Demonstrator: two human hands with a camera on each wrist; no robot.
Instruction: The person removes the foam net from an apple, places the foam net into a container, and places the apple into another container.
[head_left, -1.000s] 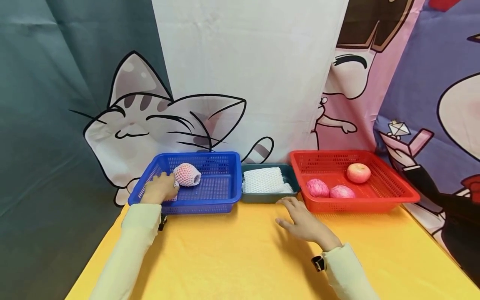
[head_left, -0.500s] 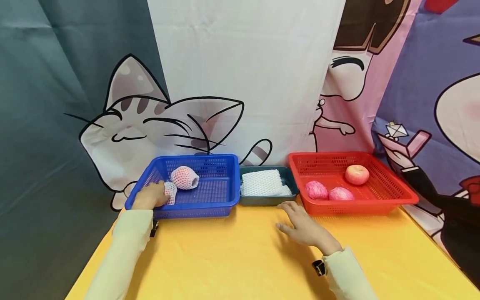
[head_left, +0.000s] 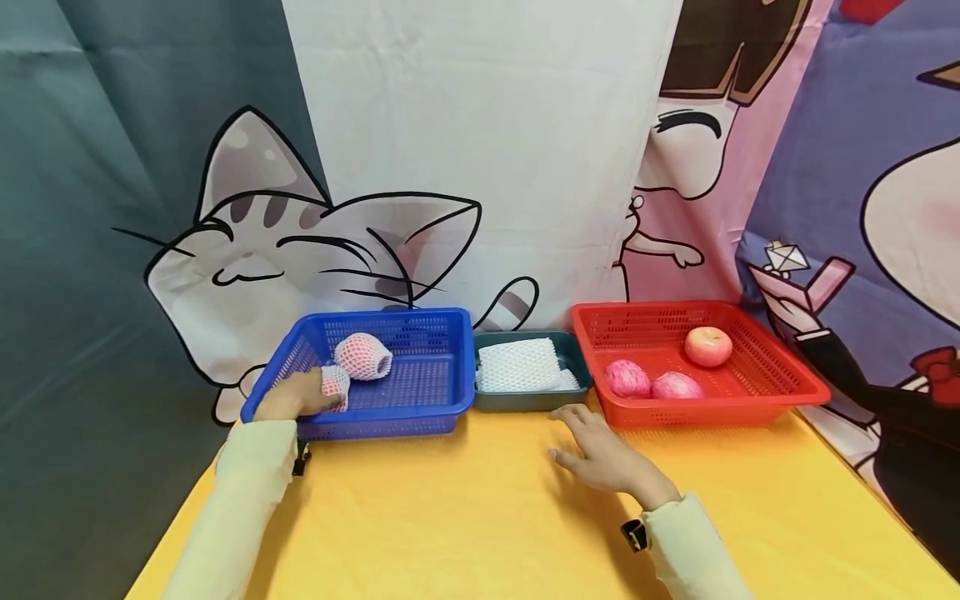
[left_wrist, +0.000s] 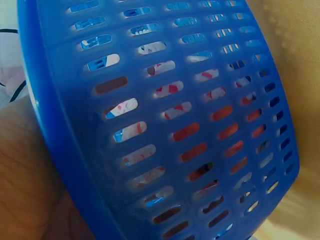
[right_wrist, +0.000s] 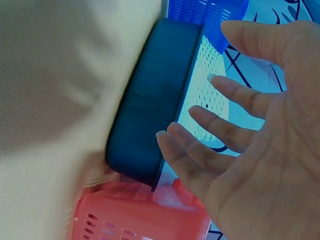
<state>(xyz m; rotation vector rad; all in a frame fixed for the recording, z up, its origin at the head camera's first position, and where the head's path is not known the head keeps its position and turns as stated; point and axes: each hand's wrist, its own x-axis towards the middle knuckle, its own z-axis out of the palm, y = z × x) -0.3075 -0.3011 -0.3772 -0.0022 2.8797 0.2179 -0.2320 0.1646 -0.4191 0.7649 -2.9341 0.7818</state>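
Observation:
In the head view my left hand (head_left: 294, 394) reaches over the near left side of the blue basket (head_left: 405, 421). It holds a pinkish fruit in a white foam net (head_left: 337, 386) from its left, the thumb in front and the other fingertips hidden. A second netted fruit (head_left: 363, 357) lies just behind. Through the basket's slots (left_wrist: 180, 132), the left wrist view shows red and white patches. My right hand (head_left: 603, 454) hovers palm down, fingers spread and holding nothing, in front of the dark green tray (head_left: 532, 402) with white foam nets (head_left: 519, 365).
A red basket (head_left: 712, 412) stands right of the tray, with a bare red apple (head_left: 708, 346) and two pink fruits (head_left: 627, 379) in it. Yellow cloth (head_left: 450, 517) covers the table. Behind the containers hangs a printed curtain (head_left: 487, 150).
The left hand has shifted left and lower from over the near netted fruit to its left side, leaving more of that fruit visible. The right hand has hardly moved. The head view has shifted slightly.

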